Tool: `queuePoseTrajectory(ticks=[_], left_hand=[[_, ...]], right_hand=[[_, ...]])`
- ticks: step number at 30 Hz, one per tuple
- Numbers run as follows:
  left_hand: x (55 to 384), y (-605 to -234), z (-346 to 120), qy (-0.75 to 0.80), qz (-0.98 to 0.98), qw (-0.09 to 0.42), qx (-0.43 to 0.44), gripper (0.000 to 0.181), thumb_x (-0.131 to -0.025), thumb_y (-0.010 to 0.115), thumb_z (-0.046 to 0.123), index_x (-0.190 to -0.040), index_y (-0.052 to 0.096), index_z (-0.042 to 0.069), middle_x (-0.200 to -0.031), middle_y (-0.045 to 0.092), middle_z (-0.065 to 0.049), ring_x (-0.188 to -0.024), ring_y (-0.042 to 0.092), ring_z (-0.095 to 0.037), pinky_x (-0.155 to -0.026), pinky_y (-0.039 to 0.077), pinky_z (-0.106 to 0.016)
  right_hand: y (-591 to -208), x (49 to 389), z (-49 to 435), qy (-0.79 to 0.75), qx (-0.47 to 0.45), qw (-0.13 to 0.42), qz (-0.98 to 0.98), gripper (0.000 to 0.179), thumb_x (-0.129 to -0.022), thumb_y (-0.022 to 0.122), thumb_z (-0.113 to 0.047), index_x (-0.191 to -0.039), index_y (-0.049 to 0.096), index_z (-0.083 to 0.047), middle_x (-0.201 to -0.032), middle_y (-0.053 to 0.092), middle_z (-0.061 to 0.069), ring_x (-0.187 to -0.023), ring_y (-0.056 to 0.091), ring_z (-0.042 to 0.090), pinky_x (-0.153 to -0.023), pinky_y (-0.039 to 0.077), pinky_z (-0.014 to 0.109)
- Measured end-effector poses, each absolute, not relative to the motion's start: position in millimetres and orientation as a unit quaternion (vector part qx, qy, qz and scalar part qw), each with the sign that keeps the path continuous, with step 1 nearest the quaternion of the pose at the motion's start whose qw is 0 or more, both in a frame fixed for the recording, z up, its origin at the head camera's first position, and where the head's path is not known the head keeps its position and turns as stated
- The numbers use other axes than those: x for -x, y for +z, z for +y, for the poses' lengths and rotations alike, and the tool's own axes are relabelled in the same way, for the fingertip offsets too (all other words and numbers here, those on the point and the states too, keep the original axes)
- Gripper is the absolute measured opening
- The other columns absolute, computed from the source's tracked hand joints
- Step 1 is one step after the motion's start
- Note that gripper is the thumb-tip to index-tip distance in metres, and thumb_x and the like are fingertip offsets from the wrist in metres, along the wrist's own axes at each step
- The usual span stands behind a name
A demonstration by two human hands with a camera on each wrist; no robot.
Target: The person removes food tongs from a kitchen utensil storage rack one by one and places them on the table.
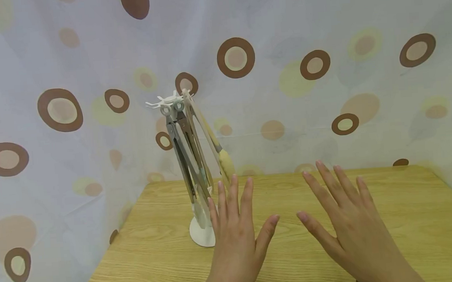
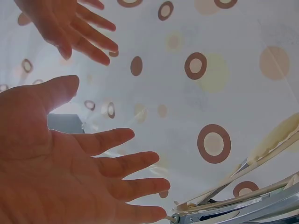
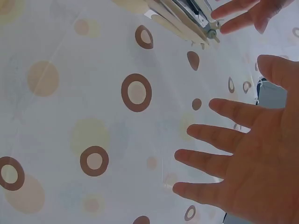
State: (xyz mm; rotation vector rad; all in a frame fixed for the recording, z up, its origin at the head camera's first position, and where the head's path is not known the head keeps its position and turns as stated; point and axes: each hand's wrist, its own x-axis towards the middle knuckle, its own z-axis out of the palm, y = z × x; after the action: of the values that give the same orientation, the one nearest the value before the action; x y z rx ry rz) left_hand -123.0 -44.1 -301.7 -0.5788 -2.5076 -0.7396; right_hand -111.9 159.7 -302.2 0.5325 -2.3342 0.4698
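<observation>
Both hands hold nothing. My left hand (image 1: 236, 245) is raised with its fingers straight and spread, palm turned away from the head camera. To its right my right hand (image 1: 352, 232) is spread the same way, and the two thumbs point toward each other. Just beyond the left hand stands a white hanging rack (image 1: 169, 100) with a round base (image 1: 202, 235), partly covered by the fingers. Several long utensils that look like kitchen tongs (image 1: 187, 148) hang from its hooks. One of them has pale yellow ends (image 1: 225, 162). The left wrist view shows their hinged tops close to the left fingertips.
A light wooden table (image 1: 147, 260) spreads under the hands and the rack. Behind it and at the left hangs a pale curtain (image 1: 272, 19) with brown and yellow ovals. A grey object (image 2: 65, 123), its kind unclear, shows behind the left hand in the left wrist view.
</observation>
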Motion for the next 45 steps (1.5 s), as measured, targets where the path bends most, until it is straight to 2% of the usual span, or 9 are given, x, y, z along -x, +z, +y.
queuePoseTrajectory(ticks=[9,20,28,37,45], left_hand=[[124,-301,-42,-0.272,-0.905,0.251,0.211,0.068,-0.099,0.04,0.051,-0.153,0.022,0.013,-0.159,0.012,-0.012,-0.146,-0.002,-0.036,-0.109,0.007,-0.066],[125,-300,-42,-0.293,-0.883,0.29,0.223,0.065,-0.099,0.045,0.046,-0.151,0.026,0.011,-0.155,0.023,-0.013,-0.145,0.01,-0.036,-0.109,0.013,-0.065],[129,-302,-41,-0.305,-0.863,0.33,0.231,0.062,-0.1,0.047,0.042,-0.149,0.03,0.008,-0.149,0.033,-0.015,-0.142,0.019,-0.037,-0.109,0.021,-0.061],[135,-302,-44,-0.313,-0.839,0.37,0.248,0.057,-0.101,0.046,0.037,-0.143,0.036,-0.001,-0.144,0.038,-0.016,-0.138,0.028,-0.036,-0.105,0.031,-0.058],[142,-297,-49,-0.324,-0.805,0.423,0.262,0.056,-0.101,0.047,0.033,-0.142,0.036,-0.004,-0.137,0.042,-0.016,-0.13,0.037,-0.031,-0.102,0.039,-0.049]], right_hand=[[-302,113,159,0.195,-0.226,0.372,-0.879,0.062,-0.098,0.05,-0.041,-0.152,0.03,-0.016,-0.153,0.031,0.015,-0.14,0.027,0.04,-0.113,0.011,0.057],[-303,117,155,0.199,-0.247,0.403,-0.859,0.061,-0.101,0.037,-0.047,-0.149,0.035,-0.008,-0.151,0.036,0.015,-0.14,0.029,0.034,-0.115,0.014,0.049],[-302,118,153,0.2,-0.256,0.412,-0.851,0.062,-0.102,0.034,-0.047,-0.148,0.036,-0.006,-0.149,0.039,0.015,-0.138,0.032,0.033,-0.116,0.013,0.044],[-301,118,151,0.198,-0.263,0.425,-0.843,0.063,-0.102,0.034,-0.047,-0.147,0.038,-0.003,-0.148,0.041,0.015,-0.137,0.035,0.032,-0.117,0.014,0.04],[-301,119,152,0.199,-0.263,0.428,-0.841,0.064,-0.102,0.034,-0.046,-0.144,0.04,0.001,-0.146,0.044,0.015,-0.135,0.037,0.031,-0.116,0.015,0.039]])
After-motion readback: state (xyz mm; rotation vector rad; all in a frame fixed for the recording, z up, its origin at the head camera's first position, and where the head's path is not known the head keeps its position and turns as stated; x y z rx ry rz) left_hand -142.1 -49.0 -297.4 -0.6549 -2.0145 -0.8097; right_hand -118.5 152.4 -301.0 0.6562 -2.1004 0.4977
